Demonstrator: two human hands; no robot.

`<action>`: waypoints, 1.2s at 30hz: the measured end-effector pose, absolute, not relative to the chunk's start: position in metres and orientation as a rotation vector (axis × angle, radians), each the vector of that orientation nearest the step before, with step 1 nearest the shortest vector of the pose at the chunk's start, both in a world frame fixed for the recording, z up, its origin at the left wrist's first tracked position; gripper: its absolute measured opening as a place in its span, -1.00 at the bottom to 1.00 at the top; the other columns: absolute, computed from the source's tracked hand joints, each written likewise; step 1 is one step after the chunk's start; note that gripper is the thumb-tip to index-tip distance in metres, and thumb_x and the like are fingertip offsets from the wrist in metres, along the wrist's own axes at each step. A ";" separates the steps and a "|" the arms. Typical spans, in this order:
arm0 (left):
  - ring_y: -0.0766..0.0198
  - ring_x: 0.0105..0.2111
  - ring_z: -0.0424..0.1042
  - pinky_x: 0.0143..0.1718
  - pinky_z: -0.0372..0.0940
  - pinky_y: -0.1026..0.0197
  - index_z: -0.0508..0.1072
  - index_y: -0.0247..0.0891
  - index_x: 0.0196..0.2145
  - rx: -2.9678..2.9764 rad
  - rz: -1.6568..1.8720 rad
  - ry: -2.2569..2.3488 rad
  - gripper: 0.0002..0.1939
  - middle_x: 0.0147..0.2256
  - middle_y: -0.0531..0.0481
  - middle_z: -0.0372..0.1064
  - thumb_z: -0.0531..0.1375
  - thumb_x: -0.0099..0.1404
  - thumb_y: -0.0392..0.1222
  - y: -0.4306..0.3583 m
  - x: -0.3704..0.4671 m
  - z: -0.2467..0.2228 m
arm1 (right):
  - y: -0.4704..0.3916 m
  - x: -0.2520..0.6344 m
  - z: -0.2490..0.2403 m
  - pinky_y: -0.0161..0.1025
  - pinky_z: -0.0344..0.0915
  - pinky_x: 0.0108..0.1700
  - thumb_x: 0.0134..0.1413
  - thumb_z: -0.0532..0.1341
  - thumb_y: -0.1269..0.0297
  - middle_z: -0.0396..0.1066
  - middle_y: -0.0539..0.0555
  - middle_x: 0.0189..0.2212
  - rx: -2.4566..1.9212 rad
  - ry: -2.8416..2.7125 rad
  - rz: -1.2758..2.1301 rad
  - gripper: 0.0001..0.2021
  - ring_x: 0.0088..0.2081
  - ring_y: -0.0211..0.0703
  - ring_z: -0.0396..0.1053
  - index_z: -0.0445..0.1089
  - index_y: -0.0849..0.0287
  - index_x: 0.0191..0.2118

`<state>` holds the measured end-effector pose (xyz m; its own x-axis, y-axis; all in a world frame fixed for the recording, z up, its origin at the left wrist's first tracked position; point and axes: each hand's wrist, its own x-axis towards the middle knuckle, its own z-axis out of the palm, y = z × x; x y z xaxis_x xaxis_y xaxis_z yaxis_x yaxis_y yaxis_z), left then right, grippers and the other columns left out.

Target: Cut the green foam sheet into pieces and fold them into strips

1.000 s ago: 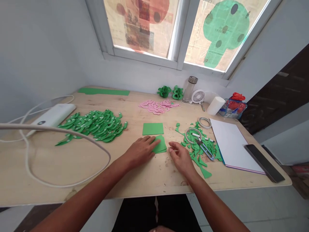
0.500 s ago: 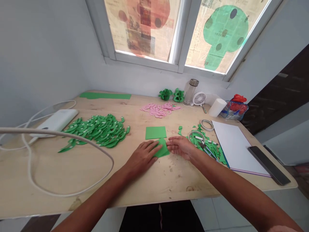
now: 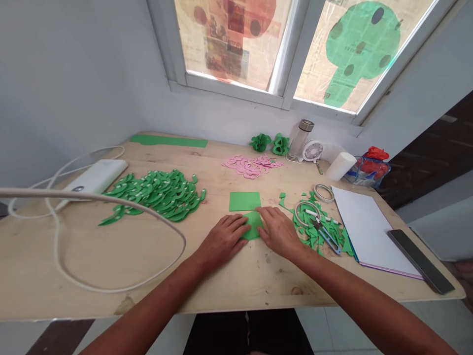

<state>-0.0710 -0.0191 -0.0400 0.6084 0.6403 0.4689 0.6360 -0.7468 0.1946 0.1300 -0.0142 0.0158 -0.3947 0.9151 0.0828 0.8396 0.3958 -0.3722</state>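
Observation:
A folded piece of green paper [image 3: 253, 226] lies on the table between my hands. My left hand [image 3: 224, 237] presses on its left side, palm down, fingers on the paper. On the other side my right hand [image 3: 278, 229] holds its right edge, thumb low and fingertips at the upper corner. Just beyond lies a stack of green paper rectangles [image 3: 245, 201]. Right of my right hand are green paper scraps [image 3: 314, 239] with blue-handled thread snips [image 3: 327, 235], a white pen and a roll of tape [image 3: 307, 213] on them.
A pile of green cut-paper pieces [image 3: 158, 195] lies left, near a white cable [image 3: 129, 197] and white power bank [image 3: 96, 176]. Behind are pink paper cutouts [image 3: 251, 166], green paper ornaments [image 3: 260, 142], a bottle [image 3: 300, 140] and small fan [image 3: 312, 151]. White sheets [image 3: 373, 231] and a phone [image 3: 419, 259] lie right.
My right hand has turned palm down and closed onto the paper's right edge. The paper's loose, skewed layers now lie closer together. The camera view has shifted slightly.

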 end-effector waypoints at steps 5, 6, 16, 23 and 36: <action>0.04 0.12 0.28 0.13 0.20 -0.06 0.42 -0.23 -0.08 2.825 0.797 1.147 -0.72 0.06 -0.14 0.37 0.15 0.29 -0.10 -0.023 -0.072 -0.034 | -0.017 0.135 0.006 -0.02 0.21 0.09 0.11 0.24 0.30 0.36 0.22 0.06 -1.256 -2.684 0.148 -0.70 0.12 0.06 0.25 0.37 0.18 -0.01; 0.03 0.12 0.28 0.12 0.19 -0.06 0.42 -0.23 -0.08 2.828 0.792 1.163 -0.72 0.07 -0.15 0.37 0.15 0.28 -0.11 -0.024 -0.073 -0.033 | -0.016 0.137 0.003 -0.02 0.22 0.07 0.13 0.24 0.29 0.37 0.23 0.06 -1.228 -2.711 0.086 -0.71 0.10 0.05 0.27 0.37 0.18 -0.02; 0.15 -0.12 0.39 -0.11 0.25 0.08 0.42 -0.22 -0.28 2.894 0.734 1.282 -0.89 -0.21 -0.08 0.46 0.09 0.32 -0.26 -0.016 -0.075 -0.026 | -0.012 0.133 -0.007 -0.09 0.24 -0.13 0.17 0.22 0.30 0.43 0.20 -0.13 -1.220 -2.743 -0.272 -0.87 -0.07 0.05 0.34 0.36 0.19 -0.17; 0.19 -0.18 0.41 -0.14 0.25 0.13 0.42 -0.21 -0.34 2.842 0.818 1.436 -0.89 -0.30 -0.05 0.46 0.10 0.32 -0.26 -0.005 -0.069 -0.027 | 0.001 0.126 -0.009 -0.12 0.18 -0.21 0.18 0.18 0.38 0.44 0.17 -0.24 -1.314 -2.672 -0.344 -0.96 -0.19 0.01 0.34 0.37 0.18 -0.25; -0.05 -0.20 0.35 -0.24 0.18 0.01 0.44 -0.23 -0.22 2.254 0.864 2.471 -0.79 -0.28 -0.18 0.41 0.04 0.28 -0.18 -0.021 -0.153 -0.015 | -0.040 0.122 0.000 -0.06 0.20 -0.04 0.26 0.06 0.38 0.46 0.21 -0.09 -1.147 -2.434 -0.185 -0.80 -0.06 0.02 0.35 0.43 0.19 -0.14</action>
